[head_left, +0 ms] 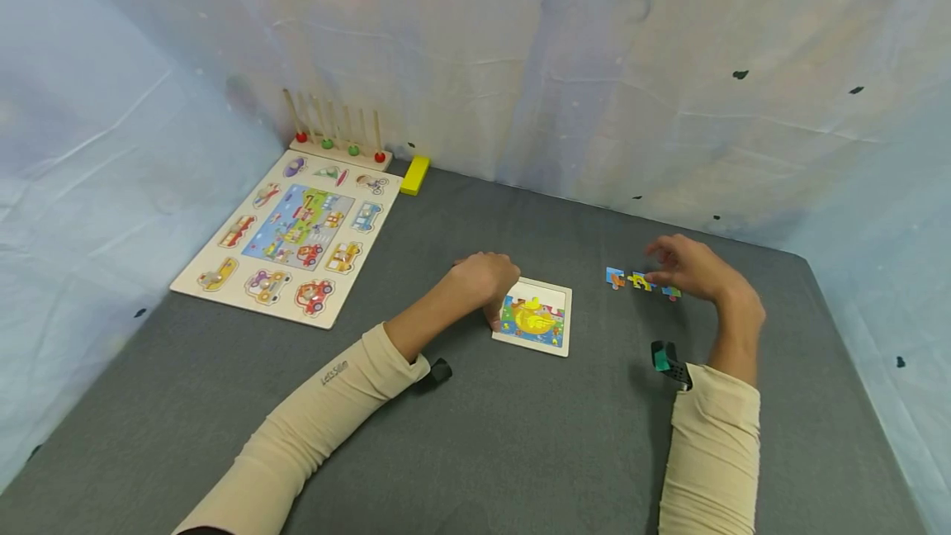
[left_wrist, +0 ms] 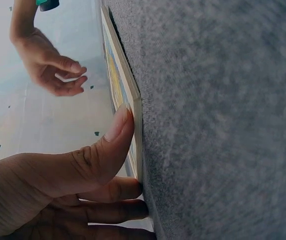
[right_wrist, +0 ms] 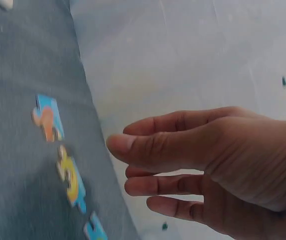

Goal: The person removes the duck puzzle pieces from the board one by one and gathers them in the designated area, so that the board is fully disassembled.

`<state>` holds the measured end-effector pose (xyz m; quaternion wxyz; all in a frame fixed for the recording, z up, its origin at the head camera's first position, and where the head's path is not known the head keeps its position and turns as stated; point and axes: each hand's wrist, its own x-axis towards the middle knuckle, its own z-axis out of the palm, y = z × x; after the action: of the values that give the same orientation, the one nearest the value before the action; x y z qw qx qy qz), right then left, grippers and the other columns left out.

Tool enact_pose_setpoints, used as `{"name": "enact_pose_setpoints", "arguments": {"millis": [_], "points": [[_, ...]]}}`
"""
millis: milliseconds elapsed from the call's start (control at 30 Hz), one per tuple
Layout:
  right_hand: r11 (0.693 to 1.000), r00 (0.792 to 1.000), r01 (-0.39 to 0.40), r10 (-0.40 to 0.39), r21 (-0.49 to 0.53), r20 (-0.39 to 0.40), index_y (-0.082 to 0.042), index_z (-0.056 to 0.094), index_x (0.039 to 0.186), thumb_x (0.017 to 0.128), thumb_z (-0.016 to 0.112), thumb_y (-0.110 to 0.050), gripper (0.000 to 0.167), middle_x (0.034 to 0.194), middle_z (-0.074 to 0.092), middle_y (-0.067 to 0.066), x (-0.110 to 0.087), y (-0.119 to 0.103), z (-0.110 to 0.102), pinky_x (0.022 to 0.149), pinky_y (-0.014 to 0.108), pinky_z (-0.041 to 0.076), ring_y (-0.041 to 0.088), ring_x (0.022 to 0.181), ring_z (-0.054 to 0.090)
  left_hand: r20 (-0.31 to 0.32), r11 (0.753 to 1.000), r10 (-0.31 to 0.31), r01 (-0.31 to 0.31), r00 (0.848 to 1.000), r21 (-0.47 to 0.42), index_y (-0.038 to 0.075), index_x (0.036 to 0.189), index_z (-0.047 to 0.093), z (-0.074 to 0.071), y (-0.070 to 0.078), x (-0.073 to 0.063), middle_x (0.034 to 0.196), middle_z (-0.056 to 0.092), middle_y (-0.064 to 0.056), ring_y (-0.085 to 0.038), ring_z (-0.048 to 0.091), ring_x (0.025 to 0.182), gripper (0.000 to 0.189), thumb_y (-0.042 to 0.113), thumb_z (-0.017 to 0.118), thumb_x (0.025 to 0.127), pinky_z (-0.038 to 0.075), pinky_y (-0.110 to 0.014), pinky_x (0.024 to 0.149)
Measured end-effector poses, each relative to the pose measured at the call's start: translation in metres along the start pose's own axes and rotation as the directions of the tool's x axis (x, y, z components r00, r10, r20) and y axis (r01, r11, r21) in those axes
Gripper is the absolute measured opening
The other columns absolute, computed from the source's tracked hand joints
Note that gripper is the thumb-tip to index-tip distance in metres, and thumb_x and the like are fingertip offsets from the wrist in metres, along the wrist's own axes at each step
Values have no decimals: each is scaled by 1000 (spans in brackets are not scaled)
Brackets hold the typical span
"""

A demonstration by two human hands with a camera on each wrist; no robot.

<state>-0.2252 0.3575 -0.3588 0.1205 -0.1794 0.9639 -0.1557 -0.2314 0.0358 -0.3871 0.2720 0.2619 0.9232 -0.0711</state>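
A small wooden puzzle tray (head_left: 568, 316) lies on the grey table, its picture of a yellow bird partly filled in, with a pale bare strip at the far side. At its left side my left hand (head_left: 483, 281) grips the tray, thumb on the near rim and fingers against the edge in the left wrist view. My right hand (head_left: 693, 269) hovers with loosely bent fingers over the loose pieces, nothing visible in it. Beneath it lie a blue-and-orange piece (right_wrist: 48, 117), a yellow-and-blue piece (right_wrist: 72, 180) and another blue piece (right_wrist: 96, 230), cut off by the frame.
A large wooden vehicle puzzle board (head_left: 334, 310) lies at the back left. Behind it stands a peg rack (head_left: 340, 157) with red and green beads, next to a yellow block (head_left: 415, 175). A pale cloth wall (head_left: 475, 64) rises along the table's back edge.
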Motion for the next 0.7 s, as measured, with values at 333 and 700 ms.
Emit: {"name": "enact_pose_setpoints", "arguments": {"millis": [333, 700], "points": [[993, 993, 113, -113, 18, 39, 4, 63, 131, 97, 74, -13, 39, 112, 69, 20, 19, -50, 3, 86, 48, 57, 29, 100, 67, 24, 999, -26, 26, 999, 23, 11, 152, 54, -6, 4, -8, 150, 59, -13, -39, 57, 140, 90, 43, 93, 77, 53, -67, 109], [968, 954, 247, -251, 50, 161, 1, 67, 125, 97, 73, -11, 31, 115, 69, 18, 43, -100, 24, 87, 46, 59, 26, 99, 67, 25, 999, -28, 27, 999, 28, 11, 149, 58, -8, 7, -9, 146, 62, -13, -41, 58, 139, 87, 47, 91, 77, 54, -69, 106]]}}
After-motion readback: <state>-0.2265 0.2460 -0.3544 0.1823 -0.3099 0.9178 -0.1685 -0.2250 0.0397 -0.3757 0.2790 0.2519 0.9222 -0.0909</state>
